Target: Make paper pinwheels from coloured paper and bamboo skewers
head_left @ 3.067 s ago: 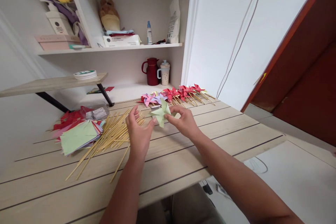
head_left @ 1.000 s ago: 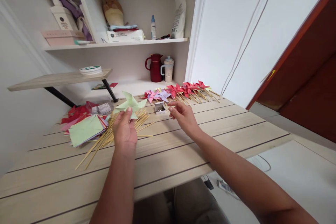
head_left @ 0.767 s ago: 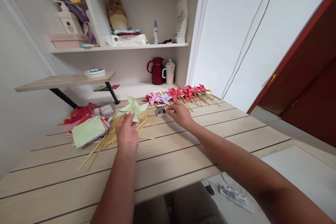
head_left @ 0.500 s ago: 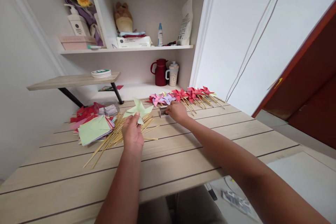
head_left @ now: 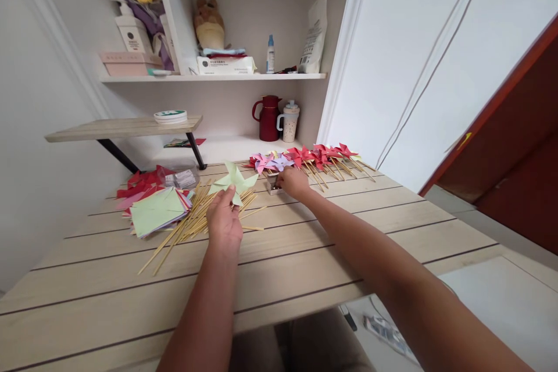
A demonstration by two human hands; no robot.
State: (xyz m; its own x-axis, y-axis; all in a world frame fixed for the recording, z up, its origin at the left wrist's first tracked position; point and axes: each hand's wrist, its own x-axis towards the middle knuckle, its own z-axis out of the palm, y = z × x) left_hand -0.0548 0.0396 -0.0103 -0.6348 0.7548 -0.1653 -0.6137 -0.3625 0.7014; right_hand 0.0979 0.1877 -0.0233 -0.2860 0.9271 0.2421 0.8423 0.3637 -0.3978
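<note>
My left hand [head_left: 224, 222] pinches the pale green folded-paper pinwheel [head_left: 233, 177] by a lower vane, above the loose bamboo skewers [head_left: 192, 221] on the wooden table [head_left: 305, 256]. It is probably light and easily creased, so hold it near the centre folds. My right hand [head_left: 294, 181] curls at the small metal box [head_left: 272, 183] — I cannot tell whether it grips anything.

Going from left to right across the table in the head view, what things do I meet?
A stack of coloured paper squares, bamboo sticks, green pinwheel in the left hand, small box, red pinwheels.

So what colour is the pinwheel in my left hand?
Pinwheel is pale green; head view shows it.
</note>
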